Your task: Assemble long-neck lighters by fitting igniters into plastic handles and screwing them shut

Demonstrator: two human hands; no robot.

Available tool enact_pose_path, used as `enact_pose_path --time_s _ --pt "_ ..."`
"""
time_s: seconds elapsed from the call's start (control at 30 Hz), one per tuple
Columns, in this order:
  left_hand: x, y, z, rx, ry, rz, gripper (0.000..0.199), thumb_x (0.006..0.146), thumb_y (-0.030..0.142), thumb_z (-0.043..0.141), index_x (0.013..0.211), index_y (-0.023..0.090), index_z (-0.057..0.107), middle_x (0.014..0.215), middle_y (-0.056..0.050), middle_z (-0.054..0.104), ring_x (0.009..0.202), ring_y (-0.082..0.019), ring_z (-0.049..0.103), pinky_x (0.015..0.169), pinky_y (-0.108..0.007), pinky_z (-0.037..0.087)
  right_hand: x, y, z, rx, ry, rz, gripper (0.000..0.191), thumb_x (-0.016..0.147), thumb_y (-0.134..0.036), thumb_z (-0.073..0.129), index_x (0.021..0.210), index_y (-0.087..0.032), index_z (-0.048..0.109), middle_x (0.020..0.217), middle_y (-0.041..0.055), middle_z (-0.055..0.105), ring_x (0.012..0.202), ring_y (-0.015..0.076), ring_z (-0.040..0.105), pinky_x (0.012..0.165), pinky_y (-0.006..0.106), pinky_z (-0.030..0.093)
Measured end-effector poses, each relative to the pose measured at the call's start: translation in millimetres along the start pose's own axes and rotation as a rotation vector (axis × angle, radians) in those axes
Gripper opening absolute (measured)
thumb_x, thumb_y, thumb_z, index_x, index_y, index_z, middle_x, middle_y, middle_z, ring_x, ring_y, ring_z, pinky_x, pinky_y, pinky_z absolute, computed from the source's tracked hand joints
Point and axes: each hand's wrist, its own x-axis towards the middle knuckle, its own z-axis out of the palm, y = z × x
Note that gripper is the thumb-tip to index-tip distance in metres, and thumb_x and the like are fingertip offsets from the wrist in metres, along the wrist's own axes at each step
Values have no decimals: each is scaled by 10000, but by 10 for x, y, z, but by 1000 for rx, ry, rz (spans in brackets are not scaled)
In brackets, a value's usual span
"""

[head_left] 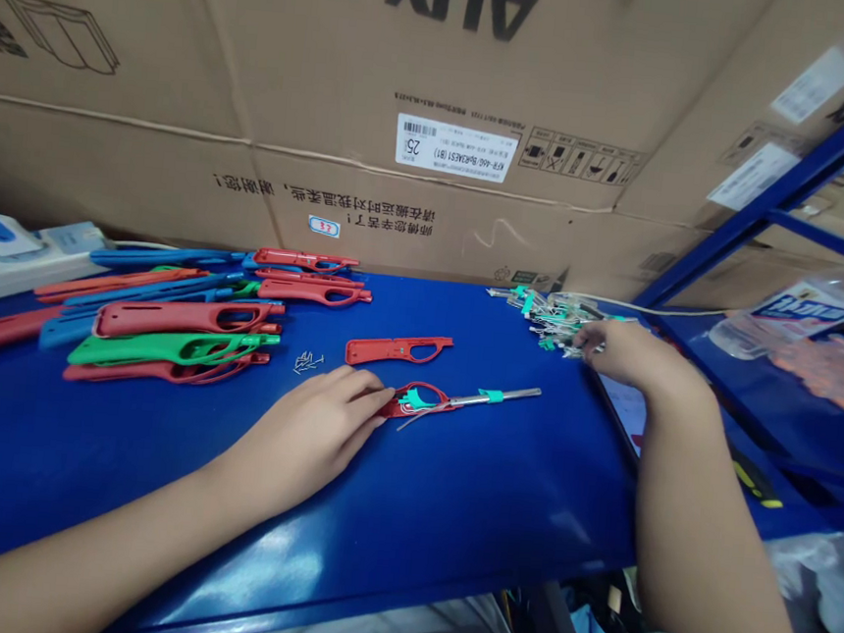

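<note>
Around the handle end of a red lighter half [446,404] my left hand [336,412] is closed, on the blue table. A teal trigger piece, wires and a metal tube [511,396] with a teal clip lie in and along that half. My right hand [615,351] reaches to the right side of a pile of small teal and metal parts with wires [559,319]; its fingertips are bent together, and what they hold is too small to make out. Another red half shell [398,350] lies just behind. Small screws [307,361] sit near my left hand.
Red, green and blue lighter shells [175,347] are stacked at the left, beside a white power strip [28,262]. A cardboard sheet [315,189] stands behind. At right are a dark flat device [622,408], a blue frame, a clear plastic container [798,315] and a yellow-black tool [758,484].
</note>
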Motion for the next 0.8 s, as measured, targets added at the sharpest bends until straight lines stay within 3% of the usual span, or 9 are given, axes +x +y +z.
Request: enact_pose_path --time_s 0.27,0.5,0.8 --pt "-5 -7 12 5 -5 2 310 1035 231 451 1261 161 651 1146 -117 679 1035 -260 633 883 -437 561 -19 27 19 37 -2 -47 374 704 -11 602 1021 -187 694 1138 123 725 978 235 655 726 274 429" --pt "3 0 0 3 -24 -5 320 1041 239 436 1258 144 650 1153 -123 673 1030 -265 628 880 -450 562 28 22 116 19 -24 -107 375 680 -8 572 986 -211 642 1014 86 722 878 242 655 691 291 431" --pt "13 35 -16 20 -25 -12 308 1034 228 444 1226 142 668 1140 -123 677 1017 -267 644 881 -451 567 -99 -185 114 -28 47 -179 225 680 -31 588 821 -202 626 878 95 712 757 241 634 588 299 365"
